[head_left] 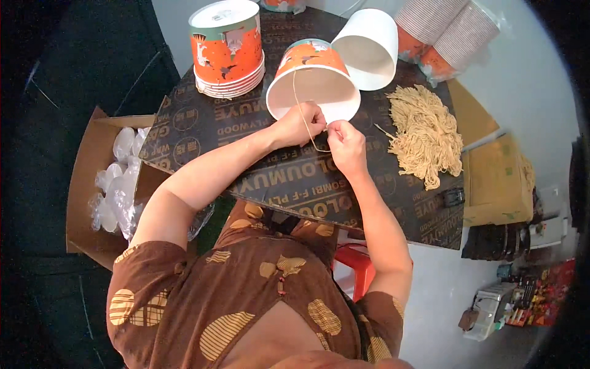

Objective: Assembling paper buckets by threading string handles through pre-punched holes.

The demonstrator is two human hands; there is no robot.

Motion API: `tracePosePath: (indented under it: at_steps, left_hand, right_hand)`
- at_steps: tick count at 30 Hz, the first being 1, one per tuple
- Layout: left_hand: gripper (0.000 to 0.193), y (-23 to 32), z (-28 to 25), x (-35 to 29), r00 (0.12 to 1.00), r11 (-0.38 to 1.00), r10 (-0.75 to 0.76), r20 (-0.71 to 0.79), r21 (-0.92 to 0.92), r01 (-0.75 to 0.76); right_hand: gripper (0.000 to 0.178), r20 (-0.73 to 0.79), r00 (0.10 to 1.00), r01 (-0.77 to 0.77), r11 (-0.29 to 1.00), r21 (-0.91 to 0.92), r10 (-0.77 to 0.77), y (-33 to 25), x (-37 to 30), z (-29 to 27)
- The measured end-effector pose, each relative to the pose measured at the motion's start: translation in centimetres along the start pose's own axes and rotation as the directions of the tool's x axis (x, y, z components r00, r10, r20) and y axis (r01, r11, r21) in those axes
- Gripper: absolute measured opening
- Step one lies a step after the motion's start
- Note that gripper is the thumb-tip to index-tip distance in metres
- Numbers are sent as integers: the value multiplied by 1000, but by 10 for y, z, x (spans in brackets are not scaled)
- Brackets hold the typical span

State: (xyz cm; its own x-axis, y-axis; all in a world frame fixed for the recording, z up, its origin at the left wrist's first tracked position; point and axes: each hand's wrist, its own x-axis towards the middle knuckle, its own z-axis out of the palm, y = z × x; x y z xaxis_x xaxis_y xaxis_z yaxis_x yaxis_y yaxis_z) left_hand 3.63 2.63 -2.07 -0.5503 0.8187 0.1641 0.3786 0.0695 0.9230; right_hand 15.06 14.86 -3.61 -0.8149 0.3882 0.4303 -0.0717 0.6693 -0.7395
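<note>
An orange printed paper bucket (313,58) lies on its side, its white mouth toward me. A thin tan string (297,95) hangs across the mouth from the rim and loops below my hands. My left hand (301,125) pinches the string just in front of the bucket's lower rim. Close beside it, my right hand (348,146) is also closed on the string, fingertips almost touching the left ones. The exact spot between the fingertips is too small to make out. To the right lies a loose heap of tan strings (425,135).
Nested orange buckets (227,58) stand upside down at the left of the dark printed board table (246,160). A white bucket (369,52) lies behind. Wrapped bucket stacks (452,34) are at the far right. A carton (92,178) of clear plastic pieces sits at left, a red stool (356,264) below.
</note>
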Motion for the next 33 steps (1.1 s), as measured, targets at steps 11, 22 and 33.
tracePosePath:
  at_steps: [11, 22, 33]
  left_hand:
    - [11, -2, 1, -2, 996, 996, 72, 57, -58, -69]
    - [12, -4, 6, -1, 992, 992, 123, 4, -40, -123]
    - [17, 0, 1, 1, 994, 994, -98, -57, 51, 101]
  right_hand:
    - [8, -23, 996, -92, 996, -13, 92, -1, 0, 3]
    - [8, -38, 998, -49, 998, -39, 48, 1, -2, 6]
    - [9, 58, 996, 78, 956, -281, -64, 0, 0, -12]
